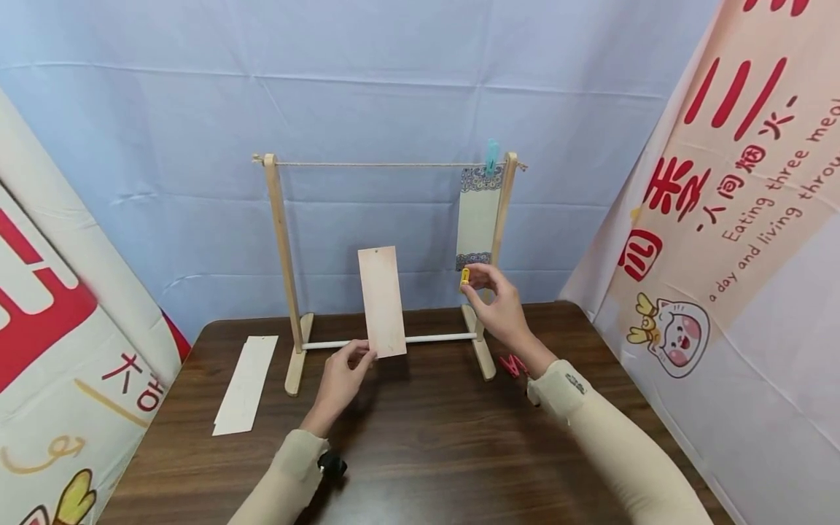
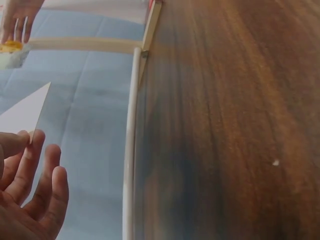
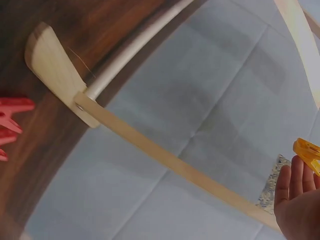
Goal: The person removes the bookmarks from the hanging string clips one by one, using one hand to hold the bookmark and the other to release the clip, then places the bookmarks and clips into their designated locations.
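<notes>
My left hand (image 1: 343, 378) pinches a pale paper card (image 1: 382, 302) by its lower left corner and holds it up, slightly tilted, before the wooden rack (image 1: 281, 240); a small hole shows near its top edge. In the left wrist view, thumb and forefinger grip the card's corner (image 2: 31, 112). Between thumb and fingertips of my right hand (image 1: 495, 300) is a yellow clothespin (image 1: 465, 277), just below a patterned card (image 1: 477, 219). That card hangs at the right end of the rack's string (image 1: 374, 165) from a blue clothespin (image 1: 491, 154).
Several pale cards (image 1: 246, 386) lie stacked on the brown table (image 1: 420, 437), left of the rack. Red clothespins (image 3: 12, 117) lie by the rack's right foot (image 3: 57, 70). A white bar (image 1: 440, 338) joins the two feet low down. Pale blue cloth (image 1: 367, 95) hangs behind.
</notes>
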Tool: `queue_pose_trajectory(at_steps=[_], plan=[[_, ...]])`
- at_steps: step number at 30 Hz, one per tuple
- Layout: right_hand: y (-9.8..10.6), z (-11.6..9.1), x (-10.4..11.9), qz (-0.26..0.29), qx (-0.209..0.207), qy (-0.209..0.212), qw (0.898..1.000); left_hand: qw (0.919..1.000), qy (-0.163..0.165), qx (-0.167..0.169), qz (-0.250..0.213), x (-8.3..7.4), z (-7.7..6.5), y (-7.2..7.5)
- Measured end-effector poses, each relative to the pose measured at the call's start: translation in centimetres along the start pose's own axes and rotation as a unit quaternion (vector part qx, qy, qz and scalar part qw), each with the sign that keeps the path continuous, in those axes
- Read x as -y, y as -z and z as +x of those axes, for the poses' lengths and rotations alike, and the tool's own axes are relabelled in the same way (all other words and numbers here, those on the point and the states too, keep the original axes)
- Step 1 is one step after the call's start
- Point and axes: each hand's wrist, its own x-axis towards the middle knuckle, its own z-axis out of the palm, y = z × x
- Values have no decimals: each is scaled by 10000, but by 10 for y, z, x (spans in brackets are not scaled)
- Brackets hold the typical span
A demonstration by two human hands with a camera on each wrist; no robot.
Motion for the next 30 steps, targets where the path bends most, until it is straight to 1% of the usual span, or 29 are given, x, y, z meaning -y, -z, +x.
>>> queue_pose_trajectory(at_steps=[2, 8, 15, 18, 22, 25, 30], plan=[[3, -8, -1, 41, 29, -39, 10000, 9999, 61, -49, 91, -3, -10, 0], [12, -28, -1, 202, 40, -26, 9998, 9989, 381, -167, 235, -15, -37, 1], [25, -47, 4, 380, 125, -124, 9991, 9974, 405, -430, 417, -29, -67, 3], [25, -53, 0, 405, 147, -140, 9990, 9977, 408, -426, 342, -28, -69, 5], [24, -59, -5, 423, 117, -133, 9989, 9975, 525, -408, 232, -26, -72, 8], [24, -64, -9, 397, 102, -152, 9990, 9971, 611, -401, 220, -25, -75, 11], [26, -73, -11, 400, 95, -314, 9987, 9966, 680, -355, 303, -23, -79, 15]])
